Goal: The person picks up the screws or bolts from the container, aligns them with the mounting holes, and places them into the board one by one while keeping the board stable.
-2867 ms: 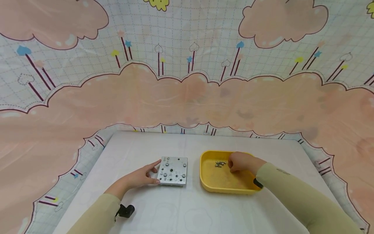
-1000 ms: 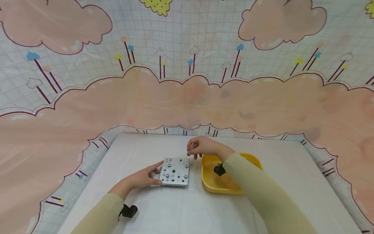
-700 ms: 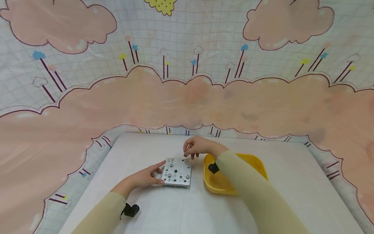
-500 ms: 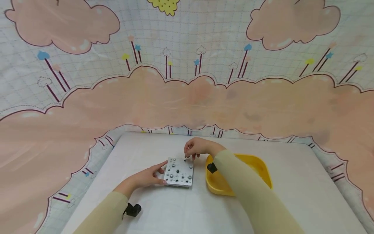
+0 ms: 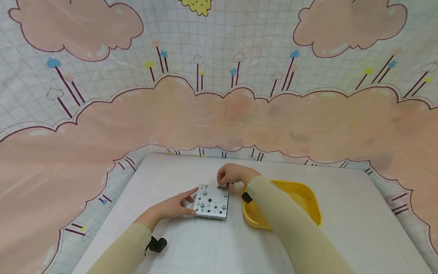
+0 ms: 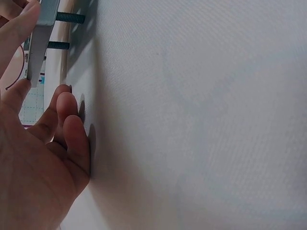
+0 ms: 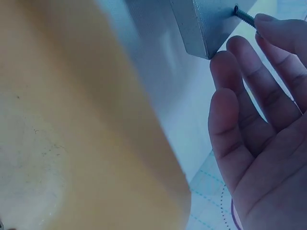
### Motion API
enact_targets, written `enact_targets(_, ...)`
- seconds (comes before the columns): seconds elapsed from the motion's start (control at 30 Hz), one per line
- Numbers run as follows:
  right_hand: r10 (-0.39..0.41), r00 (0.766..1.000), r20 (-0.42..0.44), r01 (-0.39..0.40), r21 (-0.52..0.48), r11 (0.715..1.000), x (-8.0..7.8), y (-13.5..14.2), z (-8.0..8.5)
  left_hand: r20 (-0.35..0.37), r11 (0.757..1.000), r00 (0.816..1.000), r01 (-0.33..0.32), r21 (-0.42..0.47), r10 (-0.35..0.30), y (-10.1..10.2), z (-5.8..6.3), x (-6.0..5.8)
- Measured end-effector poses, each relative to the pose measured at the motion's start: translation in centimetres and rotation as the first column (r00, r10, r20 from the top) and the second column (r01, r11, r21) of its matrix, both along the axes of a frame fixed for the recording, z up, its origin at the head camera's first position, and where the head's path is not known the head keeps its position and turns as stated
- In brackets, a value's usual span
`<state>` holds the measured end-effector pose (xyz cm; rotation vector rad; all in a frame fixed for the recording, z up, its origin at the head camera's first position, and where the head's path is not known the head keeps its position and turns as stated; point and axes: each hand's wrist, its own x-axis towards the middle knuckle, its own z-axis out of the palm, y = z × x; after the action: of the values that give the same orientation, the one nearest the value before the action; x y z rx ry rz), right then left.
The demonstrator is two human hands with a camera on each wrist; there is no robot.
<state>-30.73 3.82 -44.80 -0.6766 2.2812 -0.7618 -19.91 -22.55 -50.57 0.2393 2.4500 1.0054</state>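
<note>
Thumb and forefinger (image 7: 282,62) of the right hand (image 5: 230,174) pinch a threaded screw (image 7: 246,18) at a hole (image 7: 235,8) in the metal plate (image 5: 215,199) on the table (image 5: 191,245); the left hand's (image 5: 171,207) thumb and forefinger spread along its left edge. Seemingly the screw is being started, which calls for keeping it square.

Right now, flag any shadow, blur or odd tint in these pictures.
Head view: fairly even light, but the metal plate is too small for fine detail; left wrist view: dim, soft shadow on the cloth beside the left hand; right wrist view: bluish, the tray wall blurred, the screw crisper.
</note>
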Motion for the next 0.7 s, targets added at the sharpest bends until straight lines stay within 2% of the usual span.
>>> enact_targets(0.53,0.055,0.995,-0.088,-0.049,0.07,0.996,0.09,-0.61,-0.22,0.007,1.0,1.0,0.004,0.011,-0.004,0.08,0.28,-0.06)
enact_targets(0.7,0.045,0.993,-0.107,-0.036,0.085,0.996,0.13,-0.53,-0.11,0.004,1.0,1.0,0.002,0.01,-0.002,0.09,0.17,-0.1)
